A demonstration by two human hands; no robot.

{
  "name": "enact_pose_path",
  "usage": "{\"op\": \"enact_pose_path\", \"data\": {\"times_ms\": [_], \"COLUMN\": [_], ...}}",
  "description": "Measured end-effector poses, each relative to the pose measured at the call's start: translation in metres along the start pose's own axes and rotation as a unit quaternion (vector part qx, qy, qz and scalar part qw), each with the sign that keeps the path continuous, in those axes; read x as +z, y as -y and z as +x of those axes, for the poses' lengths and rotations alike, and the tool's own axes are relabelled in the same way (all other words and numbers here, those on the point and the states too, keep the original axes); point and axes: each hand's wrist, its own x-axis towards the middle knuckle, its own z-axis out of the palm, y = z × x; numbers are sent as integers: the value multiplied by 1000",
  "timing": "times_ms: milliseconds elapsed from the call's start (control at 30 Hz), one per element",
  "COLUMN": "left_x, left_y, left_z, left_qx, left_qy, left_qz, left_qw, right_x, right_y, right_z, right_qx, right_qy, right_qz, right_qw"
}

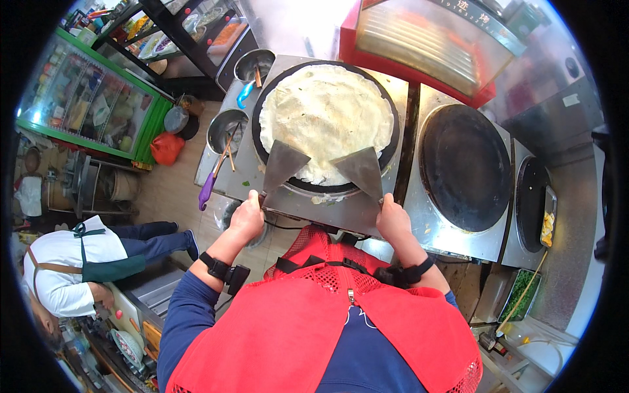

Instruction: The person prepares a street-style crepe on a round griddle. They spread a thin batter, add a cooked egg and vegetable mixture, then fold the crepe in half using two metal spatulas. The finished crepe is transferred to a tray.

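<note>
A large, thin, pale crepe (327,115) covers most of a round black griddle (256,123) in front of me. My left hand (247,216) grips the handle of a broad metal scraper (285,167), whose blade reaches over the crepe's near left edge. In my right hand (394,216) is a second metal scraper (362,172), its blade over the near right edge. The two blades slant inward with a gap between them. Whether they lie under or on the crepe's rim is hard to tell.
Left of the griddle stand two metal bowls (216,131) holding utensils, one purple-handled (207,190). A second griddle (466,167) lies to the right, a third (530,206) beyond it. A red-framed glass warmer (417,49) stands behind. A person (73,265) in an apron works at the left.
</note>
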Motion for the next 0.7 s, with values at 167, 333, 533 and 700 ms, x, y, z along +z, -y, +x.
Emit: {"op": "enact_pose_path", "data": {"times_ms": [167,333,533,700], "left_x": [-13,-20,-23,-30], "left_y": [6,3,0,-6], "left_z": [18,44,44,44], "left_qx": [30,-24,-21,-28], "left_qy": [-119,-15,1,38], "left_qz": [-13,31,25,29], "left_qw": [992,999,999,998], "right_x": [-22,-28,-23,-23], "right_y": [-7,-2,2,1], "right_z": [14,42,46,46], "right_qx": [-15,37,57,56], "right_qy": [-64,-4,20,28], "right_qz": [-12,-21,-15,3], "right_qw": [998,999,998,998]}}
